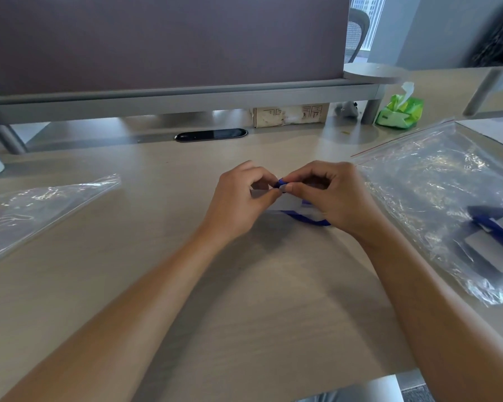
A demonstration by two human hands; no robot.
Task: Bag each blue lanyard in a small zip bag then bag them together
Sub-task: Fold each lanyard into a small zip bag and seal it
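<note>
Desk (pixel 244 300) centre: left hand (pixel 238 198) and right hand (pixel 331 195) both pinch the small zip bag (pixel 288 202), blue lanyard (pixel 308 220) seemingly half inside; tuck the strap fully before sealing.

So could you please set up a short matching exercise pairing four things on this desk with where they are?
Things:
1. tissue pack
2. large bag
3. empty bag
4. small bag

Places:
A. pinched by both hands at the middle
B. far left of the desk
C. back right, by a post
D. right side, with a bagged lanyard inside

Pairs: 1-C, 2-D, 3-B, 4-A
</note>
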